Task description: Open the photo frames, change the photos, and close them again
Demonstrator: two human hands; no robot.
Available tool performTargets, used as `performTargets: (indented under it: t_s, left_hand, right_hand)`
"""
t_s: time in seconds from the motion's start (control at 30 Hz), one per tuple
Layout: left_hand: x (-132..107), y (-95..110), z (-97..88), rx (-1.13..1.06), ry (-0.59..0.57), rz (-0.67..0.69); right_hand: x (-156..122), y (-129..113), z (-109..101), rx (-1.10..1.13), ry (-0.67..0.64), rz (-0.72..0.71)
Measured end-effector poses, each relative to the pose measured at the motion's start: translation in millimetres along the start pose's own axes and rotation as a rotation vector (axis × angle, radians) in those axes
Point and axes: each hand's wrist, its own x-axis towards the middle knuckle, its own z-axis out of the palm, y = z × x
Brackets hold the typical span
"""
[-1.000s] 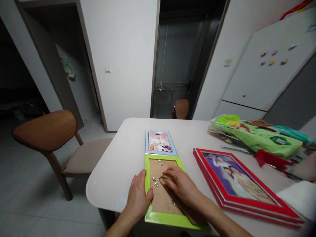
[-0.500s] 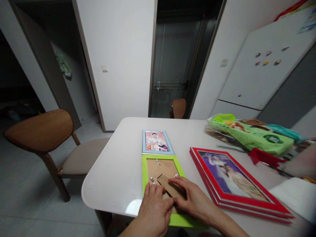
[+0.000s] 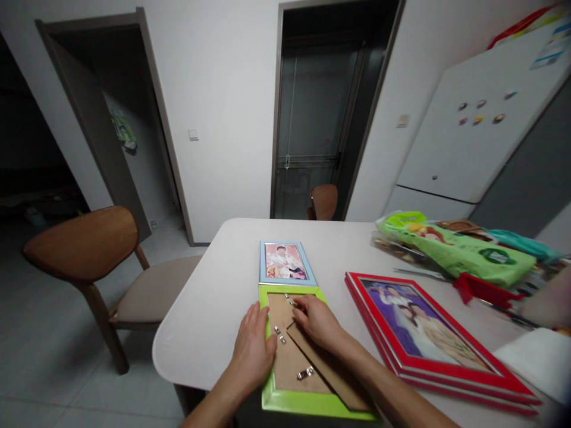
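Observation:
A lime-green photo frame (image 3: 321, 402) lies back side up at the near edge of the table, showing its brown backing board (image 3: 288, 368) and several metal clips. My left hand (image 3: 253, 348) holds the frame's left edge, thumb and fingertips on the green rim. Near the top of the backing, the closed fingers of my right hand (image 3: 319, 321) are at the upper metal clip (image 3: 289, 299), partly covering it. A brown stand leg (image 3: 330, 371) slants across the backing beneath my right wrist. Touching the green frame's far side is a light-blue photo frame (image 3: 285, 261), picture up.
To the right lie stacked red photo frames (image 3: 404, 356), a wedding picture on top. Behind them are a green plastic bag (image 3: 479, 246), a red object (image 3: 486, 290) and white paper (image 3: 539, 359). A wooden chair (image 3: 84, 244) stands left of the table.
My right hand has moved from the stand leg up to the upper clip. My left hand has shifted left onto the frame's edge, uncovering the lower clip. The view has tilted slightly.

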Motion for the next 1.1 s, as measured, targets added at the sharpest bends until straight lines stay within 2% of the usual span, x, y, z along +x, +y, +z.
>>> performTargets:
  t_s: [0.1, 0.23, 0.6, 0.77, 0.9, 1.0, 1.1]
  left_hand:
    - [7.1, -8.7, 7.4, 0.029, -0.023, -0.038]
    - [6.4, -9.7, 12.7, 0.044, -0.026, -0.046]
    - [6.4, -6.0, 9.6, 0.047, -0.024, -0.058]
    - [3.5, -7.0, 7.8, 0.008, -0.005, -0.043]
    - [2.7, -8.0, 9.9, -0.033, 0.002, -0.047]
    - [3.4, -8.5, 10.9, -0.073, 0.008, -0.048]
    - [3.6, -10.0, 10.6, -0.124, 0.021, -0.056]
  right_hand:
    - [21.5, -1.0, 16.2, -0.039, 0.025, 0.015]
    - [26.5, -4.9, 28.0, -0.065, 0.051, 0.008]
    - [22.0, -12.9, 23.5, -0.054, 0.025, -0.058]
    - [-8.3, -8.3, 3.7, -0.04, 0.049, -0.042]
    - [-44.7, -0.6, -12.3, -0.013, -0.064, 0.038]
    - [-56.7, -1.2, -11.8, 0.02, -0.091, 0.045]
    - [-54.5, -3.6, -8.7, 0.035, -0.063, 0.042]
